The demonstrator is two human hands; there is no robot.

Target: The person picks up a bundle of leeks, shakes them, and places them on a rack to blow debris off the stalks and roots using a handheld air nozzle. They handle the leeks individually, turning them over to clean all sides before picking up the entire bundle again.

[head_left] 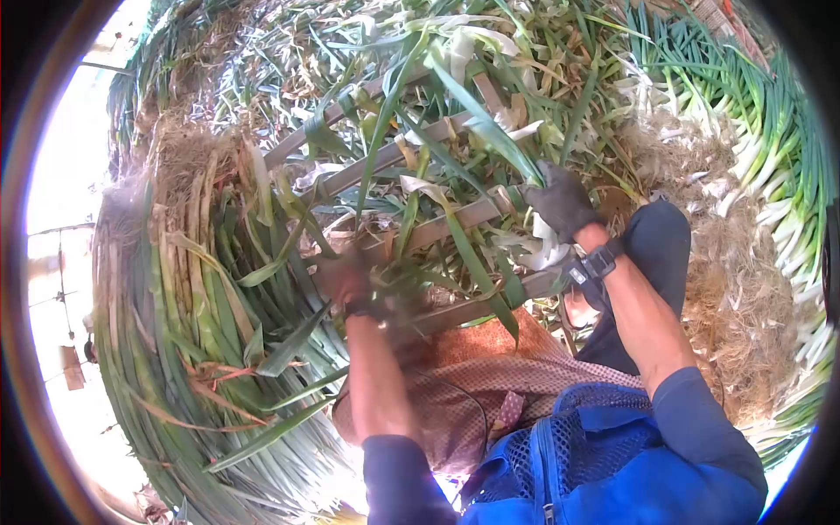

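Note:
My right hand [564, 206], in a dark glove with a watch at the wrist, is closed around a green onion [490, 122]. Its broad green leaves slant up and away to the left, and a pale part shows below the fist. My left hand [343, 278] is smeared by motion at the edge of a big stack of green onions [201, 289] on the left; its fingers cannot be made out. Between the hands lies a metal frame with bars [429, 229], strewn with loose leaves.
Cut leaves and peelings [289, 52] cover the ground beyond the frame. On the right, a long row of green onions [779, 166] with white stems curves past a mat of dry roots [726, 306]. A patterned cloth [455, 376] covers my lap.

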